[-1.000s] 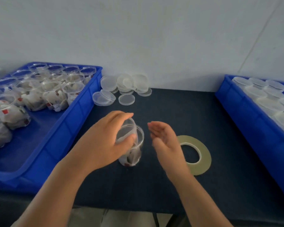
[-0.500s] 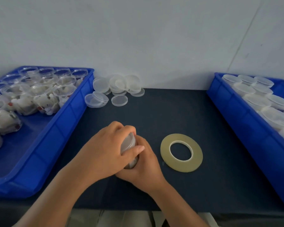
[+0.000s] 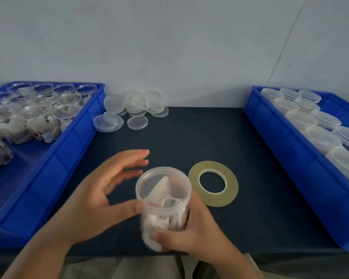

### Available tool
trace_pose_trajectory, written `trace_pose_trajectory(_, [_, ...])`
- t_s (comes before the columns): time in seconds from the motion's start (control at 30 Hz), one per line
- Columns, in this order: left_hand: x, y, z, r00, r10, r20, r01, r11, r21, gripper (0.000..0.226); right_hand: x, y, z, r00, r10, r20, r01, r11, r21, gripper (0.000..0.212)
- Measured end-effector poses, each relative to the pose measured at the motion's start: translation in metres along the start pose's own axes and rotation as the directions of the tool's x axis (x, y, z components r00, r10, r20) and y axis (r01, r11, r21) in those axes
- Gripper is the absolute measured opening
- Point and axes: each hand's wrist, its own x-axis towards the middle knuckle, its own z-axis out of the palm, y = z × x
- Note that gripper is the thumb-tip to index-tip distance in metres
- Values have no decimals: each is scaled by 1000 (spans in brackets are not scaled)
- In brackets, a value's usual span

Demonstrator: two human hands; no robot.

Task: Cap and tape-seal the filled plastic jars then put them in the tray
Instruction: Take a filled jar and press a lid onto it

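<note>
I have the jar point(image 3: 163, 190) gripped low in my right hand point(image 3: 191, 232), near the table's point(image 3: 189, 137) front edge, just left of the tape point(image 3: 213, 186). My left hand point(image 3: 97, 196) is spread loose, thumb touching the jar's side; cap state unclear

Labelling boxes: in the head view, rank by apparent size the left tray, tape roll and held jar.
left tray; then held jar over tape roll, though unsure: the jar is nearer the camera.
</note>
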Motion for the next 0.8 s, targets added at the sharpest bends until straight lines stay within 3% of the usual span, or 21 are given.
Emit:
trace_pose_trajectory(0.07, [-8,6,22,994,-107,23,109,990,-86,88,-5,3,4,987,-3,-158,-23,986,-164,79])
trace_pose_trajectory(0.13, [-14,15,52,977,-177,-116,183,982,38,95,-8,3,10,976,-53,-210,-33,921,-388,80])
trace_pose_trajectory(0.23, [-16,23,75,923,-196,-331,232,970,73,89,-17,2,12,981,-80,-176,1,912,-410,86])
trace_pose_trajectory(0.3, [-18,24,74,938,-165,-306,188,981,48,83,-23,0,8,983,-94,-161,29,931,-365,90])
trace_pose_trajectory(0.57, [-19,14,67,985,-116,-127,101,988,-116,78,-32,-9,5,987,-96,-131,25,886,-463,87])
trace_pose_trajectory(0.8, [-26,-7,70,986,-56,-159,20,976,-217,81,-31,-7,6,997,-40,-66,-2,842,-539,75])
